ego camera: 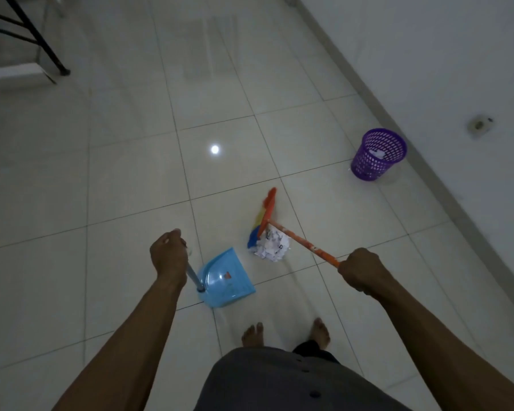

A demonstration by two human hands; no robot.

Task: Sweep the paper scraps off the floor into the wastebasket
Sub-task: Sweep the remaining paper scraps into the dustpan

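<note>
**Scraps heaped between broom and dustpan**

The paper scraps (272, 246) lie in one white crumpled heap on the tiled floor (131, 173), just beyond both hands and touching neither. The right hand (359, 272) sits at 4 o'clock from the heap, its fingers curled tight round the orange stick of the broom (303, 241). The stick runs from the fist towards 10 o'clock, passing over the heap. The broom's bristled head, in orange, yellow and blue, stands against the heap's far-left edge.

The left hand (169, 253) is at 9 o'clock from the heap, its fingers closed round the top of the upright handle of the blue dustpan (226, 277). The pan rests on the floor at 8 o'clock from the scraps, near them but apart. No scraps show in it.

The purple mesh wastebasket (379, 154) stands upright at 2 o'clock from the heap, well apart, close to the wall (428, 54). Some white paper shows inside it. Two bare feet (252, 335) stand at 6 o'clock.
</note>
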